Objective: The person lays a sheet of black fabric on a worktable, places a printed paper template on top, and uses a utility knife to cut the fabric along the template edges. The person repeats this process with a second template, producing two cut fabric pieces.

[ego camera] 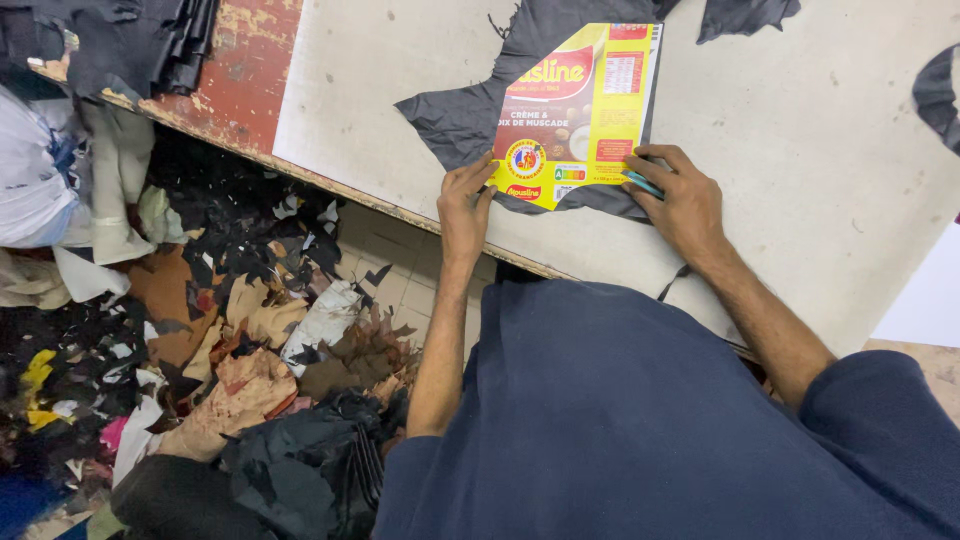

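— Hands first: where are we placing them?

— We are pressing our left hand [464, 208] flat on the lower left corner of the yellow and red flattened cardboard food carton [575, 115], fingers spread slightly and laid down on its edge. Our right hand [683, 200] is resting at the carton's lower right corner, fingers curled and pinching a thin light-blue marking pen [645, 184] whose tip is meeting the carton's edge.

— And where is the carton lying?

— We are holding it on top of a ragged piece of dark grey leather [462, 118], which is spreading out beyond the carton on the left, at the top and along the bottom. Both are lying on the pale, scuffed board worktop [800, 130], close to its near edge.

— What else are we seeing around us?

— Our dark blue sleeves and shirt [620, 420] are filling the lower right. Another dark leather scrap [745, 15] is sitting at the top of the worktop, well apart from our hands, and a further one [935, 90] is showing at the right edge. A worn red-painted surface [245, 65] is adjoining the board on the left. Below the table, a heap of brown, tan, black and white offcuts [250, 350] is covering the floor.
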